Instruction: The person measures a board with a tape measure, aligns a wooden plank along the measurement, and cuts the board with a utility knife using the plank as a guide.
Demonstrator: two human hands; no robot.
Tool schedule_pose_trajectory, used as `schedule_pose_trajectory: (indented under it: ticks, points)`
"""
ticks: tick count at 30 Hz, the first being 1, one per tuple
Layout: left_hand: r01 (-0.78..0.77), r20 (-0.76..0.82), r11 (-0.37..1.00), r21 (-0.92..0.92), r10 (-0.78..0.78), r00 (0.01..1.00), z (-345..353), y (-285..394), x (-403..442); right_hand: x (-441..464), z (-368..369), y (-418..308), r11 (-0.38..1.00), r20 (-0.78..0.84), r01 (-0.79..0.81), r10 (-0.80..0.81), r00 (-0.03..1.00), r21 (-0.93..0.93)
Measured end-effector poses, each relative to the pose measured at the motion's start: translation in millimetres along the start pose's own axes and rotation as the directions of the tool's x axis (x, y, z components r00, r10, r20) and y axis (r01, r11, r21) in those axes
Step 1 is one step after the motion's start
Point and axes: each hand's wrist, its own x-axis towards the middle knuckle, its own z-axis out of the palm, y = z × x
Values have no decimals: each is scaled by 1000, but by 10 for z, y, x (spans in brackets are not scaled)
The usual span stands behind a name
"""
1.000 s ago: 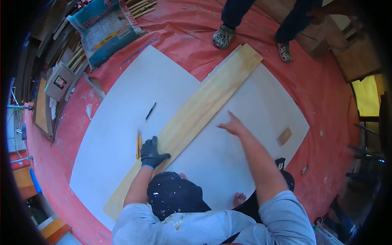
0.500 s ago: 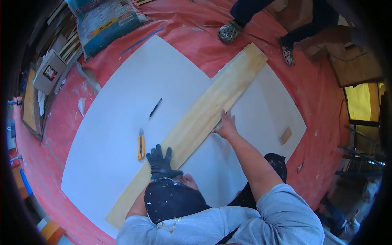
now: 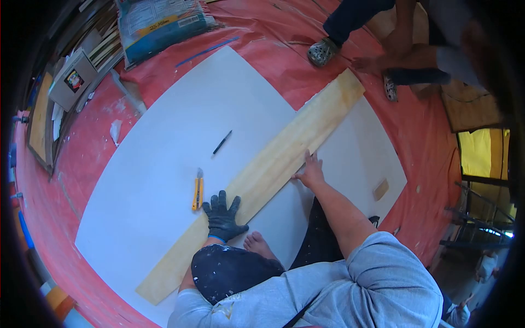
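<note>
A long, pale wooden plank [image 3: 284,150] lies diagonally across large white sheets [image 3: 158,147]. My left hand [image 3: 222,218], in a dark glove, presses flat on the plank's lower part with its fingers spread. Bare, my right hand [image 3: 311,171] rests along the plank's right edge near its middle, fingers apart. A yellow utility knife [image 3: 198,191] lies on the white sheet just beyond my left hand. Farther up lies a black pen [image 3: 222,142].
A person's hand [image 3: 372,64] is near the plank's far end, close to a clog-type shoe [image 3: 323,52]. Red sheeting [image 3: 262,60] covers the floor. A small tan block [image 3: 381,189] lies on the right. A large bag [image 3: 164,27] and stacked wood strips [image 3: 104,46] are at upper left.
The other person has bent down, bringing a hand near the plank's far end. My view has shifted slightly. Both my hands stay on the plank, and my right knee has moved inward.
</note>
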Motion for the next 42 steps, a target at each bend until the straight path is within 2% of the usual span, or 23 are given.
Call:
schedule_pose_trajectory:
  ticks: [4,7,10,13,16,22,31,40,42]
  points:
    - [-15,-27,1000,-2,15,1000,40,-32,5,3,-52,3,999,7,37,-37,999,9]
    - [-4,21,1000,-3,4,1000,-22,-13,14,-3,-52,11,999,-17,41,-41,999,11]
    - [-51,-3,998,-30,51,999,58,-64,13,-4,-24,44,999,-19,39,-39,999,-4]
    - [-79,37,997,-19,79,996,59,-93,24,24,-2,79,999,-14,38,-38,999,19]
    - [-121,-51,992,-19,120,991,158,-129,2,45,33,109,998,-38,51,-52,998,-42]
    - [-84,-23,996,-30,84,996,115,-106,10,53,8,171,995,-36,74,-76,996,-66]
    - [-116,-87,993,1,116,989,188,-107,-18,79,-94,191,981,44,78,-71,997,-175]
    - [-96,-22,995,11,96,995,192,-19,-45,82,-108,291,985,17,139,-138,990,-106]
    - [-103,-62,994,23,104,993,258,-8,-68,88,-100,310,988,5,135,-135,991,-76]
